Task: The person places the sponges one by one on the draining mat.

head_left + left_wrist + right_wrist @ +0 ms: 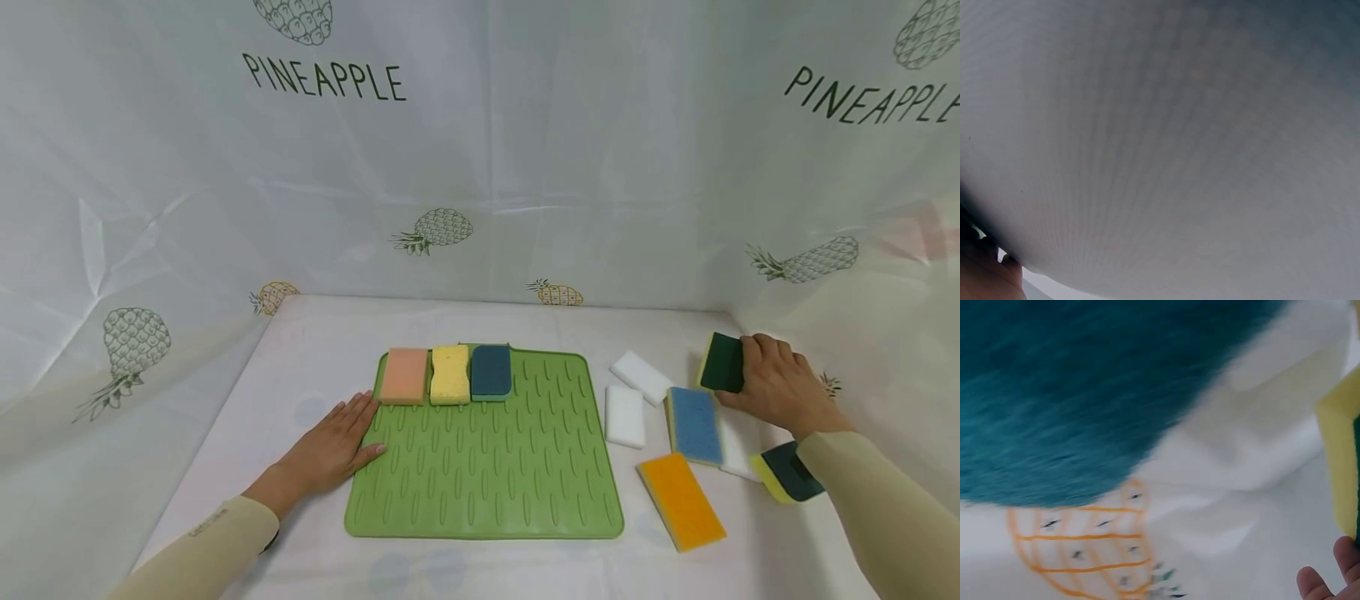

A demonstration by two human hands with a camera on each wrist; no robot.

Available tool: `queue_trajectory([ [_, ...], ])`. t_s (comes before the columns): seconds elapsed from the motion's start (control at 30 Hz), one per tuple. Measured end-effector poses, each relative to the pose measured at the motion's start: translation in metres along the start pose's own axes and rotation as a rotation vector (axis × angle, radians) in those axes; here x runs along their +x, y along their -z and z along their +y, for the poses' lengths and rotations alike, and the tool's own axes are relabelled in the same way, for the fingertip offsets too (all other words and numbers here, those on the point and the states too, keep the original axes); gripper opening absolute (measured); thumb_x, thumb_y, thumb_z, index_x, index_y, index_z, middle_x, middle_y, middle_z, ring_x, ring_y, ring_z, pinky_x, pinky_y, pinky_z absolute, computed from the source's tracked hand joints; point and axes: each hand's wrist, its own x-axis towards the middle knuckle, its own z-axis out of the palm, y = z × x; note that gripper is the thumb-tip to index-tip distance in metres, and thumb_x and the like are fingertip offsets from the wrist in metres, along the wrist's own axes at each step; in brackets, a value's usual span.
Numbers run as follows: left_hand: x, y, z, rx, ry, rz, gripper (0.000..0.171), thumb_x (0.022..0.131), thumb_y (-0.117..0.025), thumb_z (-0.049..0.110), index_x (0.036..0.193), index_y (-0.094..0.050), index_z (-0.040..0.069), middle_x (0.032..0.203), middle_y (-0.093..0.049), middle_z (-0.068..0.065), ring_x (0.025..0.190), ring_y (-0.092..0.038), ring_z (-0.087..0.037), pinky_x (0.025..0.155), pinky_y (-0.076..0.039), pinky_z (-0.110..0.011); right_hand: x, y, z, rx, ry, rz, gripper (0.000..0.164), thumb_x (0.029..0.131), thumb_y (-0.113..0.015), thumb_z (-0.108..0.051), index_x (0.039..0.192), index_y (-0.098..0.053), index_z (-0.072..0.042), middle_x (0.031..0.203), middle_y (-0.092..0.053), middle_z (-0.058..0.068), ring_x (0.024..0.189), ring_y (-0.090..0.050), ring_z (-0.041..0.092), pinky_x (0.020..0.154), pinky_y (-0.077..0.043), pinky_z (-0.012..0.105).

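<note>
Sponge, dark green on a yellow layer, sits in the right hand, whose thumb and fingers grip its right end so that the rest juts out to the left. The left hand lies flat, fingers straight, on the left edge of the green mat; that light pressure should be enough to steady it. The foam looks soft, so a gentle pinch at the end would likely serve best, with the thumb well back from the jutting edge and the wrist turned to level the tilt. Just left of the right hand and nearer the body is the blue sponge, so lifting before moving sideways seems wise; two white blocks lie farther left, short of the mat's right edge. The orange sponge is nearer the body, and a second scourer sits partly hidden by the right sleeve, easily nudged by a dropped forearm. The hanging sheet rises close on the right hand's outer side. The widest room is over the ribs between the hands, nearer the body than the pink sponge, which is just beside the left fingertips.
</note>
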Motion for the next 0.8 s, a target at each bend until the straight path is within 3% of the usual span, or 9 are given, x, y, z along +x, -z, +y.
queue_trajectory([
  [0.53, -0.001, 0.000, 0.000, -0.012, 0.006, -0.007, 0.084, 0.110, -0.048, 0.055, 0.164, -0.028, -0.005, 0.172, -0.027, -0.024, 0.160, -0.026, -0.040, 0.130, -0.027, -0.056, 0.043, 0.018, -0.061, 0.016, 0.172, 0.121, 0.109, 0.070, -0.094, -0.047, 0.138, -0.039, 0.017, 0.133, -0.046, 0.038, 0.114, -0.048, 0.053, 0.093, -0.047, 0.068],
  [0.8, -0.001, 0.003, 0.001, -0.013, 0.000, 0.008, 0.082, 0.110, -0.050, 0.053, 0.163, -0.029, -0.006, 0.171, -0.029, -0.025, 0.159, -0.028, -0.042, 0.129, -0.029, -0.057, 0.059, 0.021, -0.093, -0.015, 0.234, 0.089, 0.106, 0.075, -0.089, -0.052, 0.140, -0.039, 0.015, 0.137, -0.046, 0.036, 0.120, -0.049, 0.052, 0.097, -0.047, 0.066],
])
